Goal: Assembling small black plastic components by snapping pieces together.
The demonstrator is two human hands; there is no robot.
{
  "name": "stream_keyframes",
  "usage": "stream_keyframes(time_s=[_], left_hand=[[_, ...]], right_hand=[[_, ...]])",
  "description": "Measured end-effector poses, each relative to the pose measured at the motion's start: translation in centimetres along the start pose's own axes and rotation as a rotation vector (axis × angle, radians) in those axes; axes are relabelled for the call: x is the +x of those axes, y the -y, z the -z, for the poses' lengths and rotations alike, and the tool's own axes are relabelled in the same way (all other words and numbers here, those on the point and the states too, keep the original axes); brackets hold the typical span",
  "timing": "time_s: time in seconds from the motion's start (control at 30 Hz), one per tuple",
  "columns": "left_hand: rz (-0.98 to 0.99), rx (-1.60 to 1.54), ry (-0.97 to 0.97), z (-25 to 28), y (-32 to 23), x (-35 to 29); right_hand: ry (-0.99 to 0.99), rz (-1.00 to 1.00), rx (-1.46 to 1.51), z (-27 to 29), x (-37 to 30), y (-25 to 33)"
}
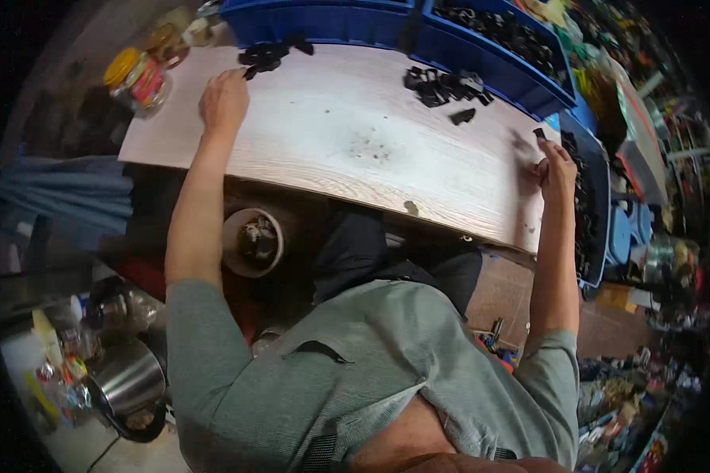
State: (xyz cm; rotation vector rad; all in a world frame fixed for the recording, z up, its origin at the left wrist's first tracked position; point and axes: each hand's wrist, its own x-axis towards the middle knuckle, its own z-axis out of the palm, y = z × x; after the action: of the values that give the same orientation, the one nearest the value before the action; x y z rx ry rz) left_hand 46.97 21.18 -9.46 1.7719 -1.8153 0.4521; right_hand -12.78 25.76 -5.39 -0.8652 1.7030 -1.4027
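Note:
My left hand reaches to the far left of the light wood-grain table. Its fingers are closed at the near edge of a small pile of black pieces, with one piece at the fingertips. At the table's right end, my right hand is raised, pinching a small black piece that points up and away. Another heap of black pieces, some with loop or frame shapes, lies at the far right of the tabletop. A single black piece sits just in front of that heap.
Blue bins line the table's far edge, the right one filled with black pieces. Another blue bin stands beyond my right hand. A yellow-lidded jar is at the left corner. Below the table are a white bucket and a metal pot.

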Motion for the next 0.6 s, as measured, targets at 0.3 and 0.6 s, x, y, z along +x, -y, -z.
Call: stream_keyframes(time_s=[0.3, 0.6], left_hand=[[-0.135, -0.148, -0.020, 1.1, -6.5, -2.4], [-0.224, -0.291, 0.077, 1.1, -11.3, -3.0]], right_hand=[[0.153, 0.068, -0.062, -3.7, -2.1, 1.3], [0.464, 0.081, -0.416, -10.7, -2.8, 1.4]])
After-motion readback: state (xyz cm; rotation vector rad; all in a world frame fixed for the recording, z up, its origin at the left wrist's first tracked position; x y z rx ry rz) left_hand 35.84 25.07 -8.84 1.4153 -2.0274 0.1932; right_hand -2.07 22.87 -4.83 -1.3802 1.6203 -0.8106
